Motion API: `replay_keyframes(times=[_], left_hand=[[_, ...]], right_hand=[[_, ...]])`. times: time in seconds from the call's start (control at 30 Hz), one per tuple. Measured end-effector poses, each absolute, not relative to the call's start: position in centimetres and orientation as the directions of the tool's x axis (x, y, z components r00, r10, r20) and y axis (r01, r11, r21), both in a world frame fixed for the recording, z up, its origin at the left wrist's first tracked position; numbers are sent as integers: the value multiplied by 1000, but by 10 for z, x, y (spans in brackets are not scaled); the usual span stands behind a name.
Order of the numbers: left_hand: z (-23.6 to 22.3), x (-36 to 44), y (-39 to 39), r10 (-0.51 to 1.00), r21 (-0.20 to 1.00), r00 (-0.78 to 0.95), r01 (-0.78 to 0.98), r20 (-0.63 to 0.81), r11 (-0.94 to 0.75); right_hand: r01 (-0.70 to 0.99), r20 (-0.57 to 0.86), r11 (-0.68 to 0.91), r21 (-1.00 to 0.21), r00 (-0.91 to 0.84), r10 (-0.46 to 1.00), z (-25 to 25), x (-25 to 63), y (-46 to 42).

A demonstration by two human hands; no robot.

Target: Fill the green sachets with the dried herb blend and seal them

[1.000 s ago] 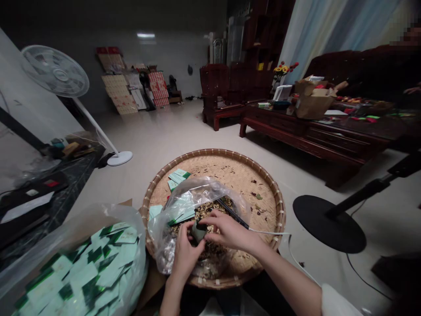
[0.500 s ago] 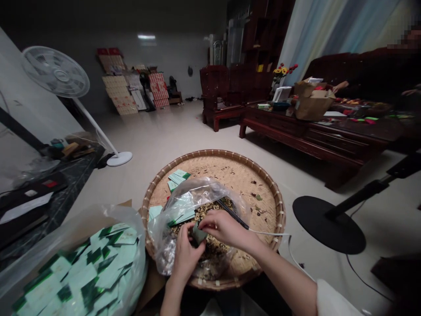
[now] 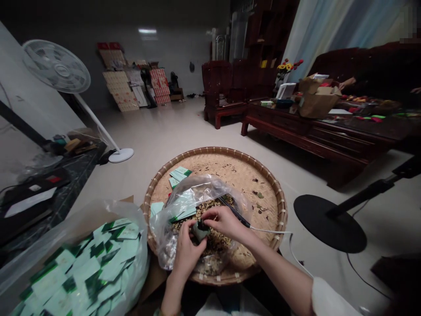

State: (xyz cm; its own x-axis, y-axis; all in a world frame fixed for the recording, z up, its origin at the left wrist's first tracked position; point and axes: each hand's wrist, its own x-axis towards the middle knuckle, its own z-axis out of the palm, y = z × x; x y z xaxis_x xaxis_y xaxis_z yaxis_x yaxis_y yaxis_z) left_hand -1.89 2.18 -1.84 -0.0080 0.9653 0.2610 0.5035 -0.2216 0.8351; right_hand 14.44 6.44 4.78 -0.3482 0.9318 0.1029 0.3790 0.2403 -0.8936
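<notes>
One small dark green packet (image 3: 200, 231) is held, in the head view, above a dried seed mix (image 3: 213, 245) inside a clear plastic bag (image 3: 194, 193), on a round woven bamboo tray (image 3: 215, 152). The left hand (image 3: 187, 253) closes its fingers around the lower side, and the right hand (image 3: 225, 222) pinches the top edge with its fingertips. The packet seems light and soft, maybe slippery, so its edges look like the good place for taking hold. Pale green cards (image 3: 179, 174) lie on the tray.
</notes>
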Motion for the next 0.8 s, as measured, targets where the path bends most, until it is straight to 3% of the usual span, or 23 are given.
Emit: replay_keyframes(times=[0.13, 0.37, 0.57, 0.8], left_hand=[[-17, -19, 22, 968, 856, -34, 476, 247, -202], [-16, -19, 22, 970, 853, -31, 484, 239, -195], [-19, -20, 22, 972, 849, -22, 492, 233, -192], [-17, -20, 22, 964, 859, -46, 467, 260, -210]], right_hand=[[368, 153, 251, -895, -275, 949, 49, 143, 63], [390, 390, 507, -768, -342, 855, 61, 147, 51], [392, 517, 564, -727, -228, 825, 62, 148, 50], [562, 348, 571, -599, -459, 817, 65, 145, 43]])
